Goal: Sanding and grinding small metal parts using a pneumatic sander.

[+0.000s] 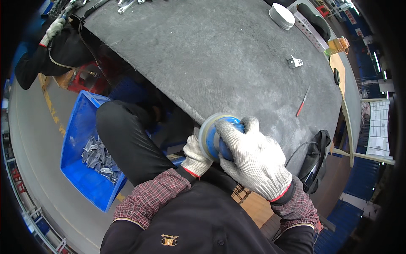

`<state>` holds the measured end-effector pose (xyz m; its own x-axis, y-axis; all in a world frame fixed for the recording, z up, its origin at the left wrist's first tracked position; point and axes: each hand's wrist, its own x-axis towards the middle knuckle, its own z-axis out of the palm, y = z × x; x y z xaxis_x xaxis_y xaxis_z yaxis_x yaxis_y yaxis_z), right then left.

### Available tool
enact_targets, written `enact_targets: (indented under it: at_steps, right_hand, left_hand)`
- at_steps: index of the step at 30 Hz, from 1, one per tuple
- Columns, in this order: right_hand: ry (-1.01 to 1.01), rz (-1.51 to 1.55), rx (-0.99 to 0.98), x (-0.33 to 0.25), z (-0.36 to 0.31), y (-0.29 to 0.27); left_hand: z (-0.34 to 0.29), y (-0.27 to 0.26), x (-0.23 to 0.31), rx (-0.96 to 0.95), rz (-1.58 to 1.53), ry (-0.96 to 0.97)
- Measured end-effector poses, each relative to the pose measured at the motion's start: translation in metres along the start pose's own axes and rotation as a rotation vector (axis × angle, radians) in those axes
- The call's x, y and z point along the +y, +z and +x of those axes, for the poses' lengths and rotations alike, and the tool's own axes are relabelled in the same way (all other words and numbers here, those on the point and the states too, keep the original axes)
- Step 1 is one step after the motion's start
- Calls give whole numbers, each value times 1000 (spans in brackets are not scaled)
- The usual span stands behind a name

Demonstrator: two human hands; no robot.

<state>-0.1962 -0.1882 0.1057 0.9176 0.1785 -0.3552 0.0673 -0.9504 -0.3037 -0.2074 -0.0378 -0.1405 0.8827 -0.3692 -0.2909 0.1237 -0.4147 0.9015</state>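
Observation:
My right hand [258,158], in a white knit glove, is closed around the blue body of a round power sander [212,142]. The sander is tilted on edge at the table's near edge, its pale disc facing left. Against the disc side is my left hand [196,154], gloved too, with its fingers curled. The sander covers the left fingertips, so what they hold is hidden. Beside my left leg a blue bin [76,148] holds a heap of small grey metal parts [99,158]. One bent metal bracket [294,62] lies apart on the dark table [203,63].
A red-handled file [303,101] lies on the table's right side. Farther back are a stack of white discs [282,16] and a bottle of yellowish liquid [337,45]. A black bag [315,163] hangs at the right edge. At upper left, a co-worker's gloved hand [54,30] grips a tool.

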Motion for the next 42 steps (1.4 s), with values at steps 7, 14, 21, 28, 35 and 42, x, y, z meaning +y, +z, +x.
enact_targets:
  at_steps: [7,14,21,28,35,42]
  right_hand:
    - [74,-23,89,12,17,-5]
    - [54,-57,-10,-4,10,-8]
    - [45,-41,-105,-3,-5,-25]
    - [-62,-123,-145,-9,4,-34]
    - [35,-125,-156,2,3,-40]
    - [240,-28,311,79,-43,-5]
  left_hand:
    - [0,-2,-3,35,-66,-42]
    - [3,-2,-5,151,220,157]
    - [2,-13,-1,170,394,240]
    - [11,9,-38,178,290,246]
    - [-4,-30,7,214,462,279]
    - [0,-105,137,253,721,799]
